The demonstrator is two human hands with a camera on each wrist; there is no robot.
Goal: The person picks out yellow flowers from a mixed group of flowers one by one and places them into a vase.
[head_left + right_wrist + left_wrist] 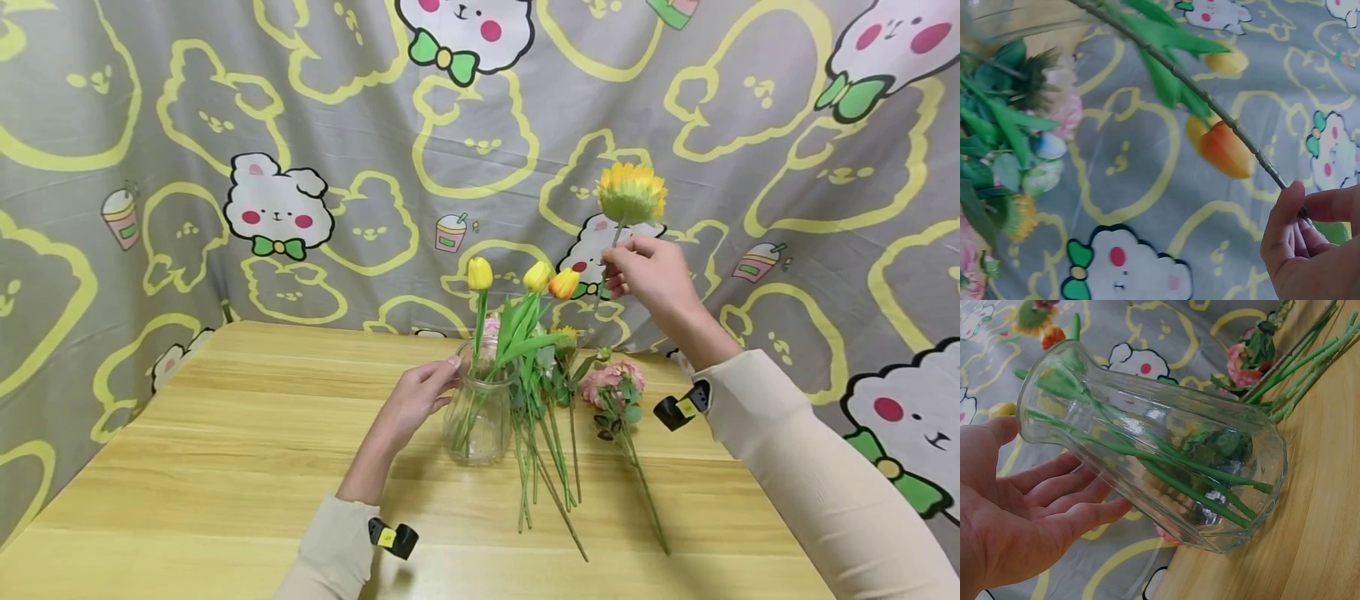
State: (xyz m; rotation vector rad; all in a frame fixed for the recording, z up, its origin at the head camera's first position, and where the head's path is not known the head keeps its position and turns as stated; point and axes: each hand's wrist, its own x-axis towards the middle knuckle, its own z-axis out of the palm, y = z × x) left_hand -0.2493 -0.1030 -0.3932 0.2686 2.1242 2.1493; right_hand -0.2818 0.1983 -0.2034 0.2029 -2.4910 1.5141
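Observation:
My right hand [654,273] pinches the stem of a yellow sunflower [632,196] and holds it upright above the table, right of a clear glass vase [480,429]. In the right wrist view the bare stem [1210,103] runs up and left from the thumb and fingertips. My left hand [415,402] is at the vase's left side. The left wrist view shows its thumb at the rim and its fingers [1094,519] loosely extended along the glass. Yellow tulips [480,273] and an orange-yellow tulip [564,284] stand in the vase, their green stems [1166,472] crossing inside.
Several loose stems [558,454] with leaves and blooms lie on the wooden table [247,467] right of the vase. A pink flower [613,383] lies farther right, its stem toward the front. A grey cartoon-print curtain [352,133] hangs behind the table.

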